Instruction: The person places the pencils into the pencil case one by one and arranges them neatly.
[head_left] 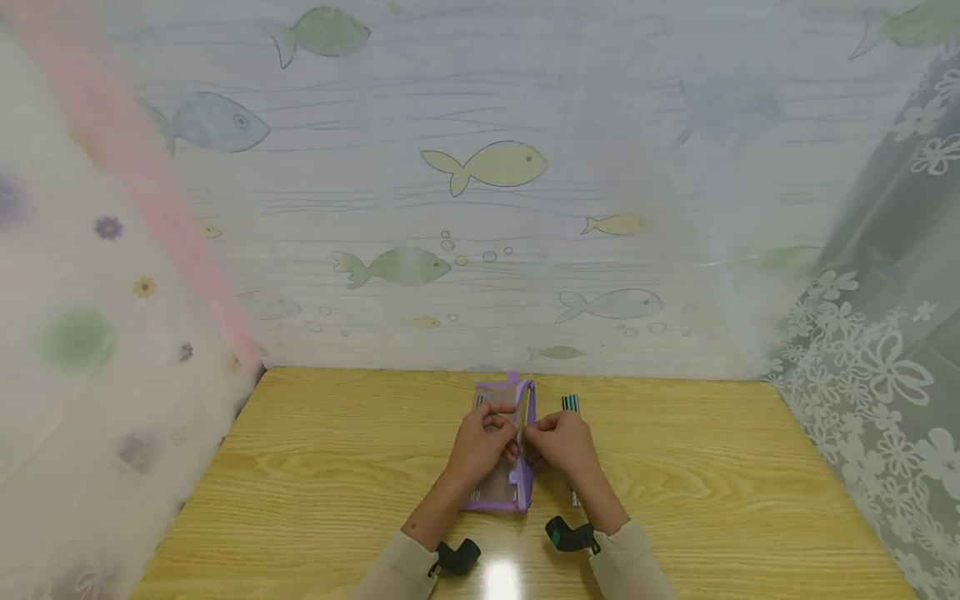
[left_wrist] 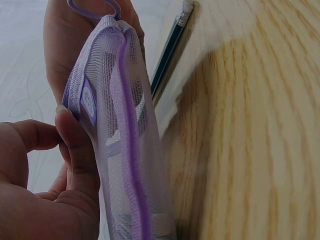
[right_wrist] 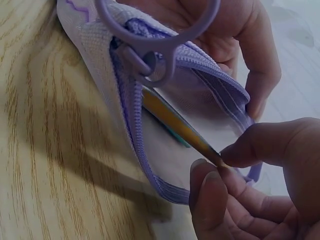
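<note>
A mesh pencil case (head_left: 495,487) with purple edging lies on the table, its zipped mouth gaping toward the right. My left hand (head_left: 480,442) pinches the rim of the mouth between thumb and finger, also seen in the left wrist view. With thumb and fingertips, my right hand (head_left: 562,442) pinches the end of a slim yellow stick (right_wrist: 175,120), teal along one edge. Most of that stick slants inside the mouth, below the purple zipper ring (right_wrist: 157,45). Beside the case, partly under my right forearm, lie striped pencils (head_left: 571,403); one dark green pencil (left_wrist: 170,52) has a white eraser.
The wood-grain table (head_left: 690,467) reaches back to a fish-print curtain (head_left: 480,317). A flowered sheet (head_left: 112,333) hangs at the left, a lacy one (head_left: 862,400) at the right. Black wrist cameras (head_left: 459,557) sit at both sleeves, low over the table.
</note>
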